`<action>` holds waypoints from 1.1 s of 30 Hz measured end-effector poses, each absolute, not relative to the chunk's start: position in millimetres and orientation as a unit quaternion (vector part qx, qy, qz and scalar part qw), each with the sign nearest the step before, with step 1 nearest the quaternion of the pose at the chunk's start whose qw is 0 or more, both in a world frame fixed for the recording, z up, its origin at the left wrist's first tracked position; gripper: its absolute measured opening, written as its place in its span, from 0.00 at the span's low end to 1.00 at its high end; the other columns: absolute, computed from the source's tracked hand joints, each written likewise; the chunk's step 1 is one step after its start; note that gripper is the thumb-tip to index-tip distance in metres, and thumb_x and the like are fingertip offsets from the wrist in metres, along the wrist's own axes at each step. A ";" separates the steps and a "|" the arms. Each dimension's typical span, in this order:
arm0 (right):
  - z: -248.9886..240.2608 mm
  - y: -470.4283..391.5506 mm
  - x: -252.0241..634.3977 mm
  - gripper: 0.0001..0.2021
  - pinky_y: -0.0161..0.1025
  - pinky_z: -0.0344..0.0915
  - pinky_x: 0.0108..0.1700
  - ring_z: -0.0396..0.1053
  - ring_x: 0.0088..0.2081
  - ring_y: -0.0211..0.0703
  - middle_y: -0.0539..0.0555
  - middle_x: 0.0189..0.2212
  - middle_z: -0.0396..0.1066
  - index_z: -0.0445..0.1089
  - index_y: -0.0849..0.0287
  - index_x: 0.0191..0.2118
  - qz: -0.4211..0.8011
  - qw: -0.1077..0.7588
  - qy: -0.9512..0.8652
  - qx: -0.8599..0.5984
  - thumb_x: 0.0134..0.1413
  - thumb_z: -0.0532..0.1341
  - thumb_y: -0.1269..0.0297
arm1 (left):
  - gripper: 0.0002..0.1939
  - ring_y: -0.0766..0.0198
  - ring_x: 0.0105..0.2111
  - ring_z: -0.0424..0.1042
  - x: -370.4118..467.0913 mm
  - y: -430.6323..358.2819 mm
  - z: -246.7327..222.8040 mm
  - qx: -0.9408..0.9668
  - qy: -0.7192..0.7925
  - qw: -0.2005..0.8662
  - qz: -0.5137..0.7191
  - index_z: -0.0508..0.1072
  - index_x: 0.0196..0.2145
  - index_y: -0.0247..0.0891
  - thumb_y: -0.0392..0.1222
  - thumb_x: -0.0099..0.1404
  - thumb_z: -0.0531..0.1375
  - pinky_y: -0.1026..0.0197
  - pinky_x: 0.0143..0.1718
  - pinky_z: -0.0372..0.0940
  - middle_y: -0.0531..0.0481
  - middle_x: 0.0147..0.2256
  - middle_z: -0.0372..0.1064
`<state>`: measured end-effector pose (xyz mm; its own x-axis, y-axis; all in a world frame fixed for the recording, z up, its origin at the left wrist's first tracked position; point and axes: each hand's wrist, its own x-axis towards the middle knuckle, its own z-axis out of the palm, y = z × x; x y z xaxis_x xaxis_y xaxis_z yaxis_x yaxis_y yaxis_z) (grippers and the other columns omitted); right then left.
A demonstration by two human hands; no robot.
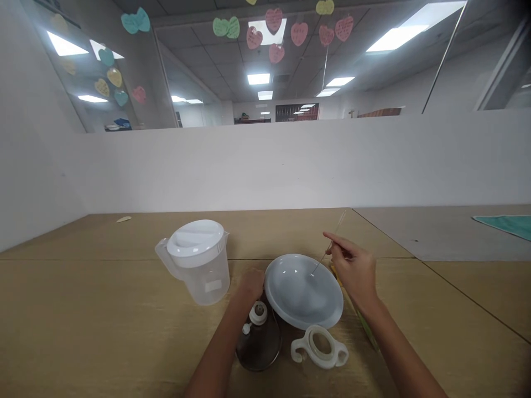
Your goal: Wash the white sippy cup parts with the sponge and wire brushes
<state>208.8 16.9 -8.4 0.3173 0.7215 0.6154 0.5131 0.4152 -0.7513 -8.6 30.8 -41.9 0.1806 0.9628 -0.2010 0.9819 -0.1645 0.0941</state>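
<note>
A shallow white bowl point(305, 293) sits on the brown table in front of me. My left hand point(251, 284) is closed at the bowl's left rim, with its fingertips partly hidden. My right hand point(352, 270) pinches a thin clear rod point(341, 220), its index finger stretched out; the rod slants down, and its lower end is inside the bowl. Below my left hand stands a dark, rounded container point(259, 348) with a white neck. A white ring with two hooked arms point(320, 347) lies just in front of the bowl.
To the left stands a translucent lidded pitcher point(205, 265). A long yellow-green strip point(365, 326) lies beside my right forearm. At the back left is a small pale flat piece point(123, 219); a teal cloth point(508, 225) is at far right. A white wall point(282, 166) closes the back.
</note>
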 end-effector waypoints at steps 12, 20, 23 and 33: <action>-8.9 16.0 209.9 0.17 0.35 0.63 0.26 0.65 0.22 0.37 0.52 0.23 0.71 0.75 0.62 0.40 0.121 0.631 -0.574 -0.508 0.49 0.54 0.61 | 0.16 0.51 0.42 0.71 -18.6 45.2 -59.2 0.789 0.606 0.098 -0.030 0.74 0.37 0.34 0.28 0.49 0.58 0.57 0.40 0.65 0.40 0.41 0.73; -9.1 15.4 212.0 0.17 0.34 0.63 0.25 0.65 0.21 0.36 0.52 0.23 0.71 0.75 0.62 0.39 0.102 0.638 -0.574 -0.503 0.49 0.54 0.62 | 0.14 0.54 0.42 0.71 -19.5 49.8 -72.2 0.790 0.604 0.102 -0.004 0.74 0.37 0.35 0.29 0.52 0.55 0.58 0.40 0.64 0.41 0.41 0.73; -9.5 15.0 212.0 0.16 0.34 0.63 0.25 0.65 0.22 0.36 0.52 0.23 0.72 0.75 0.62 0.38 0.088 0.642 -0.578 -0.496 0.49 0.54 0.63 | 0.14 0.52 0.41 0.71 -18.4 51.4 -72.9 0.790 0.603 0.106 -0.005 0.74 0.36 0.33 0.29 0.52 0.54 0.56 0.39 0.64 0.38 0.40 0.73; -11.0 14.7 214.0 0.14 0.34 0.63 0.24 0.67 0.22 0.38 0.52 0.22 0.72 0.76 0.60 0.33 0.051 0.661 -0.572 -0.482 0.47 0.54 0.64 | 0.18 0.51 0.40 0.71 -21.4 47.8 -62.6 0.801 0.585 0.130 -0.012 0.73 0.36 0.34 0.29 0.44 0.58 0.58 0.37 0.64 0.41 0.40 0.73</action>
<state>214.0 14.7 -11.0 0.3404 0.6196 0.7073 0.4840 0.5294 -0.6967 -21.4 47.8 -62.6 0.3157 0.9332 -0.1714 0.9395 -0.2822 0.1940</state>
